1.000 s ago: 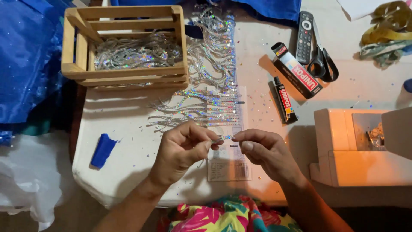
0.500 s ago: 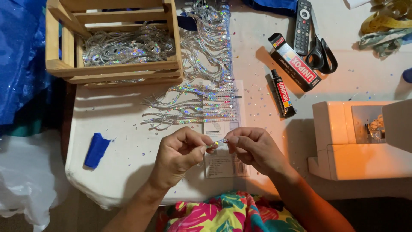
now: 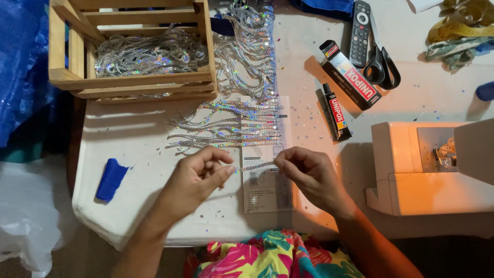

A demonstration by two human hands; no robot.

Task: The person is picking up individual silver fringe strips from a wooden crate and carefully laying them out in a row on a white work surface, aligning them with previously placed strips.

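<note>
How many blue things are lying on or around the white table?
At least 3: a blue scrap on the table's left, blue fabric off its left edge, another blue piece at the top edge. More may be out of view.

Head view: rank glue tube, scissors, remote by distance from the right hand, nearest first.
From the right hand:
1. Glue tube, just above it, slightly to the right on the table.
2. Scissors, farther up and to the right.
3. Remote, at the top edge, beside the scissors; its near end comes close to them, so 2 and 3 are a narrow call.

Glittering holographic sequin strand (image 3: 254,166), rough bare-wood crate (image 3: 135,81), matt white tablecloth (image 3: 139,139), glossy black plastic remote (image 3: 359,32).
</note>
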